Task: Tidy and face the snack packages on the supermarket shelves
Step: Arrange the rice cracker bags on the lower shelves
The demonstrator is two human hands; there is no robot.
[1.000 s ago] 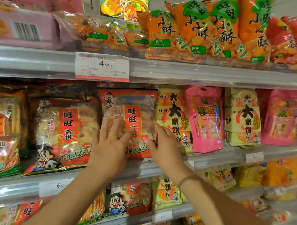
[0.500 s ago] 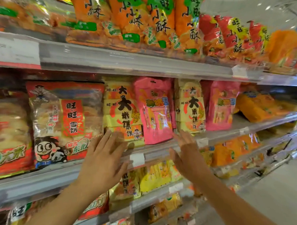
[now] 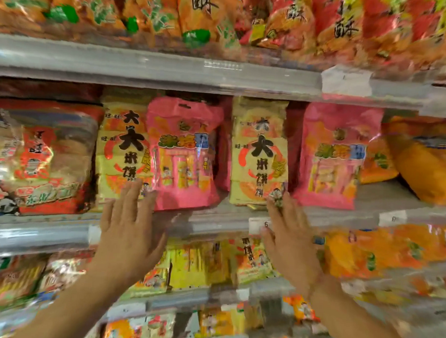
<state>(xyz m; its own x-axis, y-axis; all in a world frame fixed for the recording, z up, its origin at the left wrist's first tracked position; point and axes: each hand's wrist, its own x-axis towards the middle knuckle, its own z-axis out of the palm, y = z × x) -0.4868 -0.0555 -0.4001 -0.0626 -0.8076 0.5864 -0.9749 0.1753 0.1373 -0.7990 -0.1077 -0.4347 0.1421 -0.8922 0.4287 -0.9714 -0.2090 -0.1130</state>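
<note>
On the middle shelf (image 3: 227,217) stand a yellow rice-cracker bag (image 3: 120,149), a pink snack bag (image 3: 184,154), a second yellow bag (image 3: 259,152) and a second pink bag (image 3: 332,158). The first pink bag overlaps the first yellow one. My left hand (image 3: 129,231) is raised with straight fingers, its tips at the lower edges of the first yellow and pink bags. My right hand (image 3: 287,240) is also flat and spread, fingertips at the bottom right corner of the second yellow bag. Neither hand grips anything.
A large red-and-clear cracker bag (image 3: 43,158) stands at the left, orange bags (image 3: 421,162) lie at the right. Orange and red bags (image 3: 198,14) fill the shelf above. Lower shelves hold yellow and orange packs (image 3: 200,265). Price tags (image 3: 345,82) hang on the shelf rails.
My view and both hands have shifted right along the shelf, from the red cracker bag to the yellow and pink bags. Both hands stay open and have risen toward the bags' bottoms.
</note>
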